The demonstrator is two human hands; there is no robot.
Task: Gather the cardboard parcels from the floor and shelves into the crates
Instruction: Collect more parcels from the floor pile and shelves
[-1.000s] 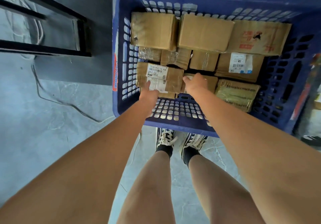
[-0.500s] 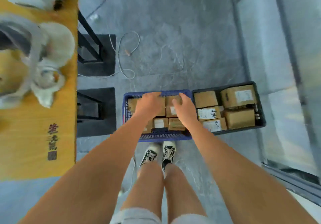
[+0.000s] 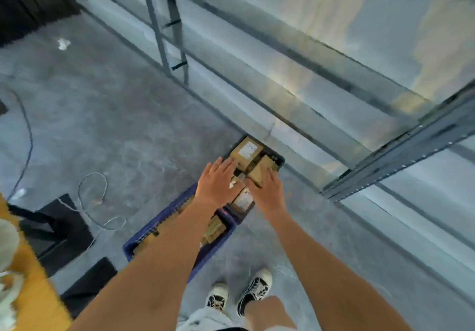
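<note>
Head view: my left hand (image 3: 218, 185) and right hand (image 3: 267, 192), both flat-fingered, holding nothing, above parcels (image 3: 259, 174) in blue crate (image 3: 159, 224) and black crate (image 3: 279, 158).

Two crates side by side on the floor (image 3: 128, 130), near crate (image 3: 164, 224) closest to the feet, far crate (image 3: 279, 160) beyond it, touching. Parcels (image 3: 246, 151) inside both. Shelf rack (image 3: 385, 166) just right of the crates. Cable (image 3: 92, 197) lying left of them, by the tabletop (image 3: 33, 292) at the left edge.
</note>
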